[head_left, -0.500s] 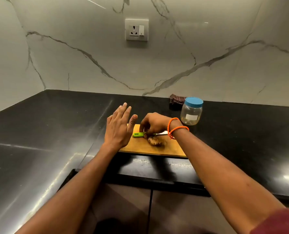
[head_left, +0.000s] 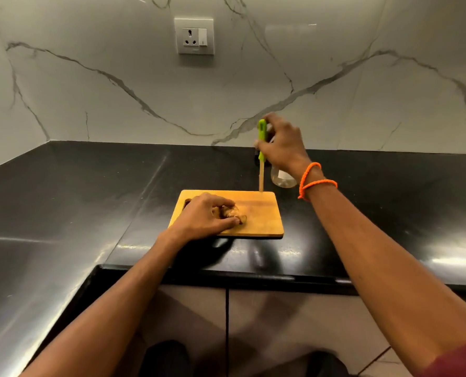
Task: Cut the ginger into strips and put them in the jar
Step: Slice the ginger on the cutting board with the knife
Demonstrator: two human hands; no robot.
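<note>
Knobbly brown ginger [head_left: 233,213] lies near the middle of the board [head_left: 264,221], its long axis running roughly left to right, and the left hand [head_left: 204,217] is clamped over its left end, fingers curled on it. Up and to the right of it, above the board's far right corner, the right hand [head_left: 283,148] grips the green handle of the knife [head_left: 261,156], blade pointing straight down with the tip at or just above the far edge; I cannot tell if it touches. So the left hand is on the ginger and the blade is well apart from it, and must come down toward the near left, across that long axis. Behind the right wrist stands the jar [head_left: 280,179], mostly hidden, on the black desk [head_left: 90,200]. Half a second ago the knife lay flat on the board under the right hand, and the left hand hovered open beside it.
</note>
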